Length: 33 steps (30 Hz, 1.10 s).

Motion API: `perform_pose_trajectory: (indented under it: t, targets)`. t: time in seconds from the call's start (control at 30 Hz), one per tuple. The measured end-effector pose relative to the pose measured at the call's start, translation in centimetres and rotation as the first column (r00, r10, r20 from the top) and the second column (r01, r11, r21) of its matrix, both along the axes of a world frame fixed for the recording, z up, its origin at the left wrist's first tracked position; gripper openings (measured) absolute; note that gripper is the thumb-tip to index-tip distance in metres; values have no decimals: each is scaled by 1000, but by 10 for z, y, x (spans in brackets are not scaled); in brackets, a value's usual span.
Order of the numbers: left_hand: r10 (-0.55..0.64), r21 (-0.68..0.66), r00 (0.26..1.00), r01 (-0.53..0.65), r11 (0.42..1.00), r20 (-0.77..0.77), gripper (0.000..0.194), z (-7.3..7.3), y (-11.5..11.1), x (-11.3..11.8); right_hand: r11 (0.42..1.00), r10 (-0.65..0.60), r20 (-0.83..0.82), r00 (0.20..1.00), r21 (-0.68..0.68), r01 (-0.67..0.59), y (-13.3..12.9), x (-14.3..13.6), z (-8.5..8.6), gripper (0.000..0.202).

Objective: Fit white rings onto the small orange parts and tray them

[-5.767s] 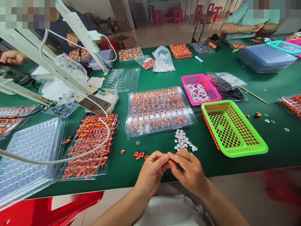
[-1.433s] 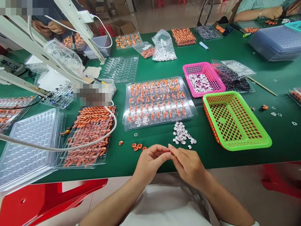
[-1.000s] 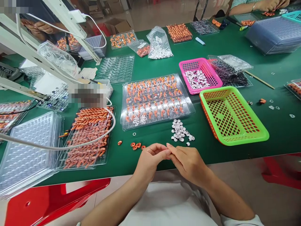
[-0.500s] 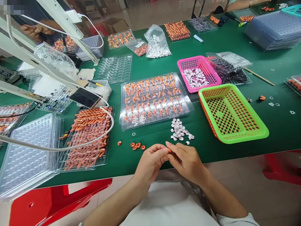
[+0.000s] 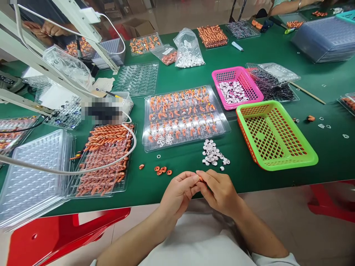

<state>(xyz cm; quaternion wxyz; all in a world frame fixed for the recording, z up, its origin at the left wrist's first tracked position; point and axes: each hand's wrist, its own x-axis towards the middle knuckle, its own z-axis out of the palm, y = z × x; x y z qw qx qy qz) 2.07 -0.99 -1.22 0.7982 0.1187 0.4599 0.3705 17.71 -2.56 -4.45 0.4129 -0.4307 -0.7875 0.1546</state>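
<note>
A small orange part (image 5: 200,178) is pinched between the fingertips of my left hand (image 5: 179,192) and my right hand (image 5: 221,189), at the table's front edge. Both hands are closed on it, and most of it is hidden by the fingers. Just beyond them lies a loose heap of small white round caps (image 5: 212,152), some showing dark insides. Several orange cup-like pieces (image 5: 163,170) sit to the left of the heap, with a single orange piece (image 5: 141,166) farther left. Behind these is a clear tray (image 5: 188,139) of curved orange parts, with white rings at its near left corner.
A green basket (image 5: 290,166) stacked on an orange one stands right of my hands. Behind it, a pink basket (image 5: 239,107) holds white caps. Stacked trays (image 5: 36,159), orange parts (image 5: 105,162) and a white cable (image 5: 83,173) occupy the left. Another person's hands (image 5: 52,29) show at upper left.
The view has shifted slightly, so most things sit a little farther right. Both hands stay together on the orange part with almost the same grip.
</note>
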Motion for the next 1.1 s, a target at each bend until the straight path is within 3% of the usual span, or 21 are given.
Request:
perform_pose_trajectory:
  t: [0.17, 0.27, 0.4, 0.67, 1.1]
  targets:
    - [-88, 71, 990, 97, 993, -113, 21, -1, 0, -5, 997, 5, 98, 995, 72, -12, 2, 8, 5, 22]
    - [-152, 137, 969, 180, 974, -192, 34, 0, 0, -9, 998, 9, 117, 993, 68, -17, 2, 11, 8, 21]
    - [-191, 170, 966, 222, 960, -176, 44, 0, 0, -10, 996, 45, 131, 990, 67, -55, -1, 11, 10, 20]
    - [-166, 212, 970, 202, 956, -176, 35, 2, -4, -9, 988, 59, 159, 985, 133, -81, -5, 7, 11, 24]
    - [-77, 189, 983, 108, 976, -165, 32, 7, -10, -8, 985, 80, 67, 994, 149, -90, -7, 1, 9, 40]
